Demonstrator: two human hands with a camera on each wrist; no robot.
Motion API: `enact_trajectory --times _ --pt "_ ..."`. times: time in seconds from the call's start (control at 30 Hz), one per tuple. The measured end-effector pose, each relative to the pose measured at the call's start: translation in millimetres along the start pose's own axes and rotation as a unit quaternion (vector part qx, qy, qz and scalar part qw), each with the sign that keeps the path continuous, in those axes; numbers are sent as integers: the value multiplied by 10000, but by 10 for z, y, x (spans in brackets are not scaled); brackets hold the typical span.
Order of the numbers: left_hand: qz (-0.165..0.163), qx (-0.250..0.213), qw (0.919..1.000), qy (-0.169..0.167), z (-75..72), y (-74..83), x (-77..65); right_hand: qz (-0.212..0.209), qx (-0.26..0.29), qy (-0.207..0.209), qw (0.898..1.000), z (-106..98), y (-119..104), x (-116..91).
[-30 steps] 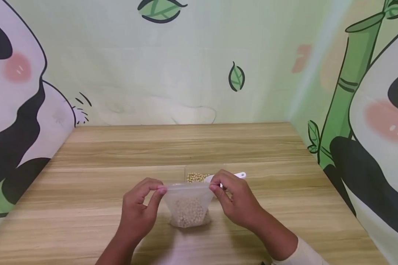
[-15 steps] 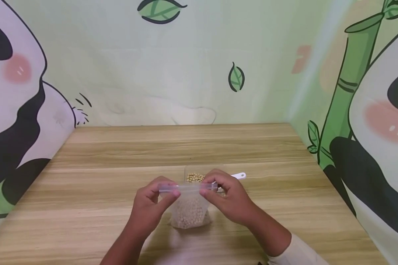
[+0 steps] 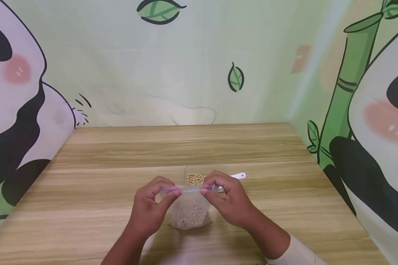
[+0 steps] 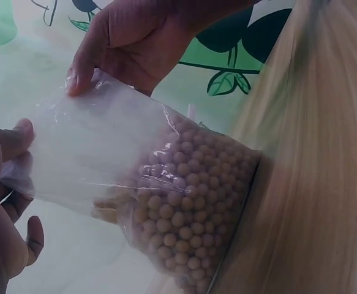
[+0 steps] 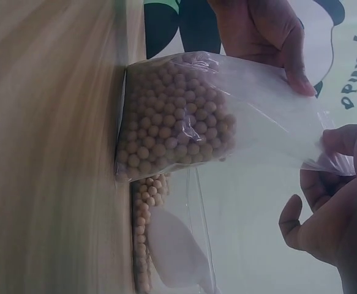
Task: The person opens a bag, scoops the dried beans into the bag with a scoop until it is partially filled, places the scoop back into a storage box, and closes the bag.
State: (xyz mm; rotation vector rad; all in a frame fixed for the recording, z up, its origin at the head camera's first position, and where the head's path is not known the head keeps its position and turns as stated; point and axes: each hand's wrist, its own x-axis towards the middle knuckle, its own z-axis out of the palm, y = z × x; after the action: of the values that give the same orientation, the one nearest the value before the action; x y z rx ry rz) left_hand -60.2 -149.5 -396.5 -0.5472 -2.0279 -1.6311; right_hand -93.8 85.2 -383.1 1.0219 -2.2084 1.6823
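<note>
A clear zip bag [image 3: 189,213] filled with round, pale yellow beans stands upright on the wooden table [image 3: 96,206]. Its top strip is stretched between both hands. My left hand [image 3: 149,206] pinches the strip left of the middle, thumb on the near side. On the other side, my right hand [image 3: 230,202] pinches it likewise, with a short length of strip showing between the thumbs. The beans [image 4: 190,202] fill the lower half of the bag in the left wrist view. Above them the plastic is slack and see-through, as the bag [image 5: 264,116] shows in the right wrist view.
Just behind the bag sits a clear plastic box [image 3: 185,171] with more loose beans [image 3: 195,179], partly hidden by the right hand. A white scoop [image 5: 175,248] lies in it, its handle [image 3: 239,176] sticking out to the right. A panda-printed wall [image 3: 192,73] borders the table.
Both hands have slid inward from the bag's top corners, bringing the thumbs closer together along the strip. The bag's base has stayed in place, and so have the box and scoop.
</note>
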Motion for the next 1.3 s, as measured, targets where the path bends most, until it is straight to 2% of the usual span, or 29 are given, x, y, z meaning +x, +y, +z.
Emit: enact_trajectory --times 0.07,0.13,0.2,0.27,0.33,0.4,0.5,0.73,0.97,1.17,1.3 --pt "74 -105 9999 -24 5 -5 0 1 90 4 10000 4 8 -5" --pt "-63 -407 9991 -106 3 -12 -1 121 294 -37 9995 7 14 -9" --pt "-488 -800 9953 -232 -2 -16 -2 323 585 -91 9977 8 16 -13" --pt "-1051 -1255 9857 -405 2 -23 4 580 891 -137 9942 10 12 -11" --pt "-1508 -1516 9751 -581 16 -32 12 782 1097 -162 9908 17 8 -3" --pt "-1696 -1620 9696 -700 40 -45 21 962 1194 -187 9880 32 -1 15" --pt "-1529 -1567 9728 -763 75 -57 21 1007 1164 -254 9878 61 -3 46" --pt "-979 -1574 9807 -620 107 -68 11 834 872 -273 9923 94 -32 77" --pt "-761 -1236 9877 -572 103 -44 15 842 840 -265 9925 95 -73 65" --pt "-869 -1249 9865 -608 8 -34 21 1273 1012 -361 9860 59 -78 68" --pt "-1200 -1110 9853 -491 -130 -17 30 1210 836 -339 9885 -7 -48 50"
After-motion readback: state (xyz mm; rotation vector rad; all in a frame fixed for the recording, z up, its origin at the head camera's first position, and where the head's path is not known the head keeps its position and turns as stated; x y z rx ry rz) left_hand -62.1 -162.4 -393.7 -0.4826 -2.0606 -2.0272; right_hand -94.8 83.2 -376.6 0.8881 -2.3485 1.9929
